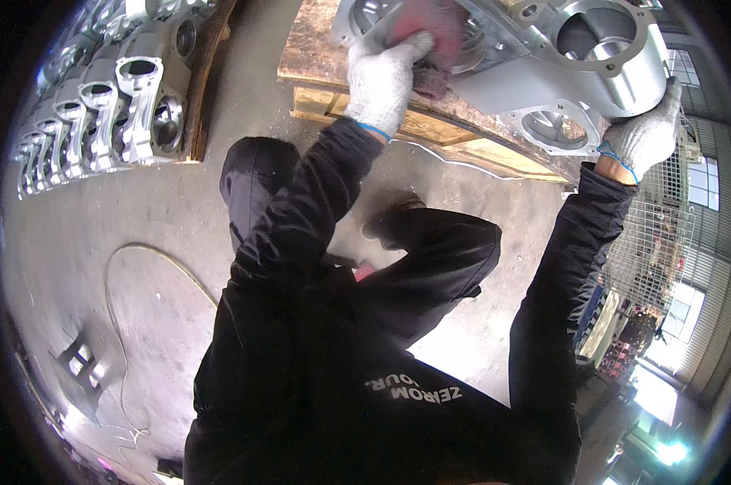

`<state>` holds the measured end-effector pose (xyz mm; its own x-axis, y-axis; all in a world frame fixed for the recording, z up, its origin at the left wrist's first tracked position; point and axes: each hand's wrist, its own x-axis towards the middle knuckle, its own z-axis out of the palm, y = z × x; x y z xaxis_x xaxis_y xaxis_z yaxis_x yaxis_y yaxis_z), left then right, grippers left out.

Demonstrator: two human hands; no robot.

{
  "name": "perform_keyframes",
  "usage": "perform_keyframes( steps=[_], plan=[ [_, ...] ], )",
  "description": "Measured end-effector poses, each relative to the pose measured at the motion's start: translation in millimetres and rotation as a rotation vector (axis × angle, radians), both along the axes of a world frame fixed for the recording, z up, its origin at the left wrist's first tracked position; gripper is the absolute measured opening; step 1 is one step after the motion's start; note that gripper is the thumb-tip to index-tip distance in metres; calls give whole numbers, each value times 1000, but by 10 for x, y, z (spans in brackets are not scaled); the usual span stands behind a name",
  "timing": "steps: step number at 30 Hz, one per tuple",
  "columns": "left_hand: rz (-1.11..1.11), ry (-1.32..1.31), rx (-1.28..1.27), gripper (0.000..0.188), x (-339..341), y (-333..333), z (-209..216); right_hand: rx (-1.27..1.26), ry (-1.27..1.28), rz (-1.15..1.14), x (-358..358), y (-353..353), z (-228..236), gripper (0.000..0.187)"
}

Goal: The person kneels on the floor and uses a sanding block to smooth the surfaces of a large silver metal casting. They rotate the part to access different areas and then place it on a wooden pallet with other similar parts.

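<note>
A large silver-grey metal casting (535, 81) with round bores and flanged ends lies on a wooden pallet-like stand (317, 56). My left hand (379, 87), in a white knit glove, is closed on a red pad or cloth (430, 28), pressed to the casting's flat face near a round opening. Motion blurs the pad, so its exact kind is unclear. My right hand (648, 133), gloved alike, grips the casting's rounded right end from below. A dark red scrap (431, 83) sits at the stand's edge beside my left hand.
Several similar castings (143, 101) stand in rows on a wooden base at the far left. A yellowish hose (115, 291) curves over the concrete floor (171, 210). Wire mesh (644, 234) rises at the right. My bent legs are just before the stand.
</note>
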<state>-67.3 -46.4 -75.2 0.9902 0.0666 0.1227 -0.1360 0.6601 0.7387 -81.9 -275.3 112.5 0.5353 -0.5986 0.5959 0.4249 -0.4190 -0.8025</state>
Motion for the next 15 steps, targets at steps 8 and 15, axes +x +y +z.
perform_keyframes(
  steps=[8, 15],
  plan=[
    [73, -206, 793, 34, -8, -157, 147, -976, 3, -501, 67, -435, -144, 37],
    [132, -1017, 2016, 16, 494, 230, 53, -770, 94, -407, -241, 41, -10, 41]
  ],
)
